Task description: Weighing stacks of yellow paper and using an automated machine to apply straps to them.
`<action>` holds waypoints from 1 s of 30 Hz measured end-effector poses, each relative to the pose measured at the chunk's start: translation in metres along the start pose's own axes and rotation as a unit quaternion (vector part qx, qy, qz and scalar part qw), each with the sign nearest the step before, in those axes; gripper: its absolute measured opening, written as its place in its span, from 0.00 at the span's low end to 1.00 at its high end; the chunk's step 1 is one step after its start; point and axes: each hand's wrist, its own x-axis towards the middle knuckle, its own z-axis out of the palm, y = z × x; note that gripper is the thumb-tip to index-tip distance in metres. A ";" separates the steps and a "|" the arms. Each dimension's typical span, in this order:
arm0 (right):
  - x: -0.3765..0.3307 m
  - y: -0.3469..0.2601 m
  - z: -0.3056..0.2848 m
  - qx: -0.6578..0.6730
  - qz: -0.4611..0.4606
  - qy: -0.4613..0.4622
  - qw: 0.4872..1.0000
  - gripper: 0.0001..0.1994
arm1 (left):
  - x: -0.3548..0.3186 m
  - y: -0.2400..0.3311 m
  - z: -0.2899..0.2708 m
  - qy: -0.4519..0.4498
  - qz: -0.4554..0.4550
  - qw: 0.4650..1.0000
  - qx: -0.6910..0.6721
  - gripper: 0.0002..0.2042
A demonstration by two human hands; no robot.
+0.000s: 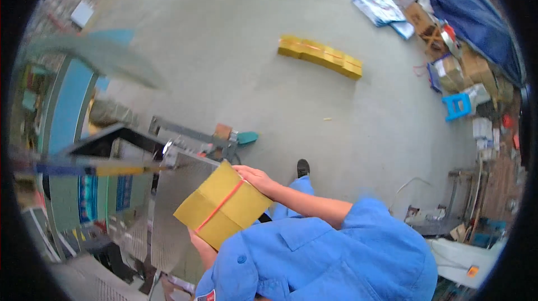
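Hands: right hand (259, 182) on the upper-right edge of the yellow bundle (234, 210), left hand (203, 249) at its lower-left edge; the pair appears clamped on it from opposite sides. Red strap (221, 206) crosses its face. Bundle sits before the body, overlapping the metal plate (174, 211) in view; contact unclear. Judged step: two-handed hold; next move calls for even pressure. Beyond: yellow row (319, 56) on floor (224, 49). Left fingers, bundle underside hidden; bar (89, 168) blurred

My blue shirt (347, 256) has a round button (241, 259) and a small patch (208, 295). My trousers (302, 185) are blue, my shoe (303, 167) dark.
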 end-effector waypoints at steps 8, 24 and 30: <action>-0.096 0.005 -0.226 0.164 -0.099 0.225 0.955 0.21 | 0.012 -0.068 0.242 -0.182 -0.118 0.975 0.039 0.17; -0.150 -0.172 -0.593 0.228 -0.140 0.360 0.894 0.23 | 0.011 -0.185 0.688 -0.375 -0.207 0.889 0.162 0.32; -0.130 -0.153 -0.764 0.327 -0.072 0.485 0.808 0.24 | 0.059 -0.298 0.872 -0.514 -0.121 0.791 0.308 0.29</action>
